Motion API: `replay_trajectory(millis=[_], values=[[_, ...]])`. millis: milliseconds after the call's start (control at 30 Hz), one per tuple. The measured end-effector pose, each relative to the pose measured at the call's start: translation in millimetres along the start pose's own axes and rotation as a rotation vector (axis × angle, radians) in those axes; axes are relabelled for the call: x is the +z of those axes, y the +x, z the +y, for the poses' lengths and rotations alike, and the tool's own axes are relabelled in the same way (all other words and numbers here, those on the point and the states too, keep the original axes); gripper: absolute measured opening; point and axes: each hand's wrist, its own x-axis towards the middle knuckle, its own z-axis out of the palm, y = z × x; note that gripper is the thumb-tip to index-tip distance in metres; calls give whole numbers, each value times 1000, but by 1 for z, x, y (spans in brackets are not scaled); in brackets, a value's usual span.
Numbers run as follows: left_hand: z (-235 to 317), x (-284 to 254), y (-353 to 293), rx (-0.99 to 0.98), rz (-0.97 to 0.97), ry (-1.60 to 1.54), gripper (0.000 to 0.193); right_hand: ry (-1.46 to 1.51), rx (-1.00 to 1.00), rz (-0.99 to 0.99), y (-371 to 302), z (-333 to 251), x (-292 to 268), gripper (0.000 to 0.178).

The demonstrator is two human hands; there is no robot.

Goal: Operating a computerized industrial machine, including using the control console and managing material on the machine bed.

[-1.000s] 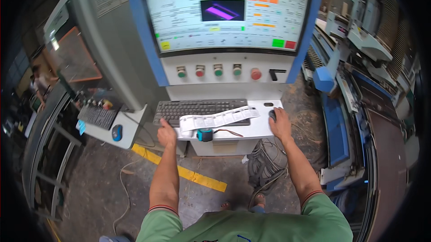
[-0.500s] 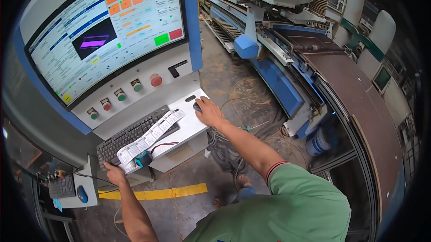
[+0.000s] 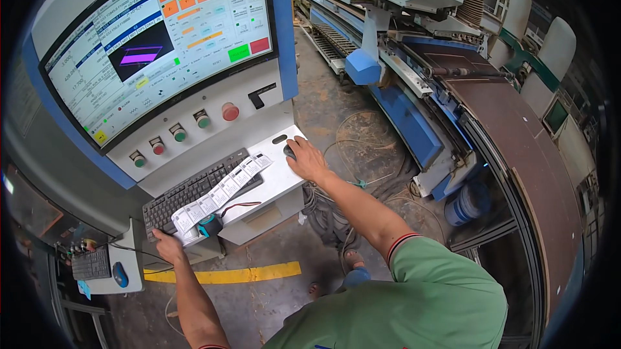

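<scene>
My right hand (image 3: 308, 159) is closed over a dark computer mouse (image 3: 290, 152) at the right end of the white shelf (image 3: 282, 184). My left hand (image 3: 169, 247) holds the near left corner of a black keyboard (image 3: 171, 201). Its thumb lies on top, and its other fingers are mostly hidden. A strip of white printed labels (image 3: 224, 189) lies slantwise over the keyboard. At the strip's near end sits a small teal and black object (image 3: 209, 225), with a dark red cord (image 3: 240, 205) beside it.
Above the shelf are a lit screen (image 3: 152, 51), several push buttons and a red knob (image 3: 230, 111). To the right stands a large machine with a brown bed (image 3: 511, 116). A bucket (image 3: 464, 205) and loose cables (image 3: 330, 216) are on the floor. Another mouse (image 3: 120, 274) lies at lower left.
The view has shifted slightly, so the console appears a little lower and further right. Both hands keep their places on the mouse and keyboard.
</scene>
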Motion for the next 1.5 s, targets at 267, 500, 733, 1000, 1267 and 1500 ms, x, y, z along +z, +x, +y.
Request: replay_trajectory(millis=[267,500,733,1000,1267,1500], values=[[3,-2,-4,20,-3,-2,98,-6,-14,32,2,1,3,54],[4,-3,-6,13,-12,6,98,4,-19,34,3,1,0,51],[7,-3,-8,-2,0,-10,97,6,-13,28,4,2,1,52],[6,-3,-10,12,3,-11,97,3,-19,8,6,3,0,53],[3,2,-6,23,27,-5,98,8,-14,3,8,3,-1,53],[3,7,-6,22,23,-21,97,8,-27,26,10,6,0,53]])
